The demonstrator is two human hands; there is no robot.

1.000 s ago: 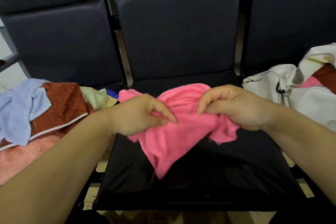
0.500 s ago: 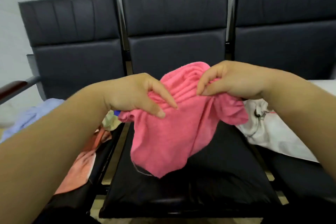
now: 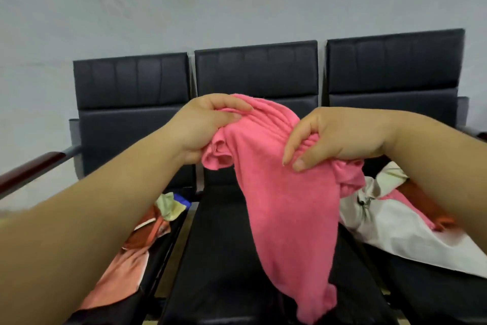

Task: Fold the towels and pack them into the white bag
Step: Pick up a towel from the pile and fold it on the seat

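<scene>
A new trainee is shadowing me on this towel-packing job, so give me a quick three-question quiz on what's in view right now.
1. True or false: the pink towel is already folded flat.
2. Which seat holds the white bag? A the left seat; B the middle seat; C the right seat.
3. Which hands grip the pink towel?
Key: 1 false, it hangs bunched and unfolded. 2 C. 3 both, the left hand and the right hand.
</scene>
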